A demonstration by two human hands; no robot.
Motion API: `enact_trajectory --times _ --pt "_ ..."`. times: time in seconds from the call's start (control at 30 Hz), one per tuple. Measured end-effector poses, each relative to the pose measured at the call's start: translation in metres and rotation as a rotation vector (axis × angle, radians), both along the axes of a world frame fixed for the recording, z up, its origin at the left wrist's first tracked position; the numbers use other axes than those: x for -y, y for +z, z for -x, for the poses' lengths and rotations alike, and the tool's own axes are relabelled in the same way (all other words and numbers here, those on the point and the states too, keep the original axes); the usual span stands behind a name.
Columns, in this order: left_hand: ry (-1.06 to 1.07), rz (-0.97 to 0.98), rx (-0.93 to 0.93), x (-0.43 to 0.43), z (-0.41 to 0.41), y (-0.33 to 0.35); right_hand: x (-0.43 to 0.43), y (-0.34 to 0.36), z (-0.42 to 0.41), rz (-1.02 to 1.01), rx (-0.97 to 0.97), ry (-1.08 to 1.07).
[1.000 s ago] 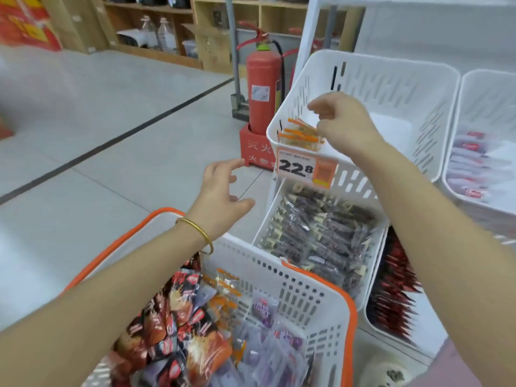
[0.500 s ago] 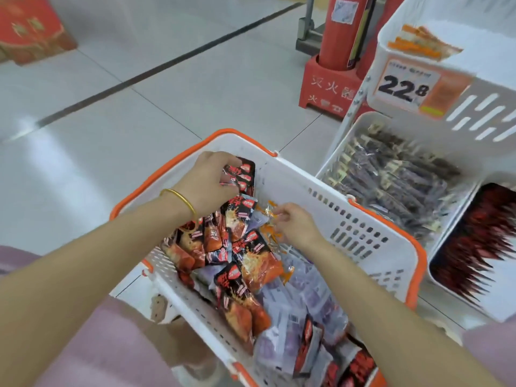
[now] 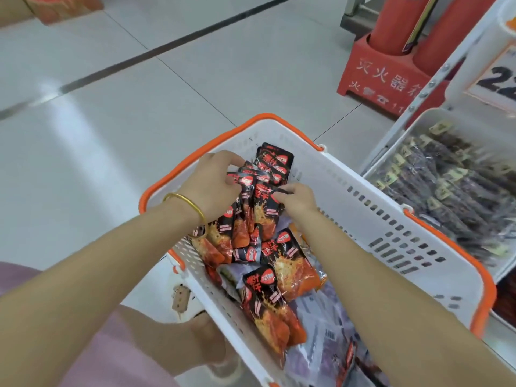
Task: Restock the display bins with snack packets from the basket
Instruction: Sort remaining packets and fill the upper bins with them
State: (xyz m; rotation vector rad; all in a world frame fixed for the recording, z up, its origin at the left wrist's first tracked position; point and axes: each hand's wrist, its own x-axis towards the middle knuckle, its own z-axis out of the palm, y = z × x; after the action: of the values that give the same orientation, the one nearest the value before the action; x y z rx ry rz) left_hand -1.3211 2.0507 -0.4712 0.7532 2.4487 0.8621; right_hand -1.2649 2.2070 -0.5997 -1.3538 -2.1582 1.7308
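A white basket with an orange rim [image 3: 371, 196] sits in front of me, holding several red-and-black snack packets [image 3: 290, 263] over pale purple packets [image 3: 321, 339]. My left hand [image 3: 212, 185], with a gold bangle on the wrist, grips a bunch of red-and-black packets at the basket's far corner. My right hand [image 3: 296, 199] pinches the top edge of a red-and-black packet just beside it. To the right, a white display bin [image 3: 405, 127] holds several dark snack sticks.
Two red fire extinguishers stand in a red floor box [image 3: 385, 76] at the upper right. A price tag [image 3: 499, 79] hangs on the bin above. A lower bin with red packets [image 3: 505, 300] shows at the right edge. Grey tiled floor lies to the left.
My right hand left the upper bin and came down into the basket, then moved from the orange packets to the red-and-black ones. My left hand gathered more packets. The view tilted down.
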Motion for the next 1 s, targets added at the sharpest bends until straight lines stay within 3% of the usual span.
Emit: enact_trajectory --times 0.2,0.33,0.43,0.53,0.7,1.0 --pt "0.049 -0.026 0.029 0.003 0.002 0.001 0.017 0.001 0.02 -0.058 -0.134 0.223" --pt "0.072 -0.036 0.038 0.004 0.004 0.003 0.026 -0.006 0.041 -0.061 -0.09 0.118" --pt "0.076 -0.047 0.043 0.005 0.005 0.004 0.032 -0.009 0.044 -0.327 0.017 0.115" --pt "0.07 -0.044 0.05 0.006 0.005 0.005 0.035 -0.009 0.037 -0.467 -0.019 0.102" --pt "0.068 -0.018 0.046 0.005 0.003 0.004 0.03 0.004 0.016 -0.293 -0.234 0.007" --pt "0.02 -0.013 0.0 -0.011 -0.005 0.011 -0.011 0.062 -0.044 -0.216 -0.438 0.036"
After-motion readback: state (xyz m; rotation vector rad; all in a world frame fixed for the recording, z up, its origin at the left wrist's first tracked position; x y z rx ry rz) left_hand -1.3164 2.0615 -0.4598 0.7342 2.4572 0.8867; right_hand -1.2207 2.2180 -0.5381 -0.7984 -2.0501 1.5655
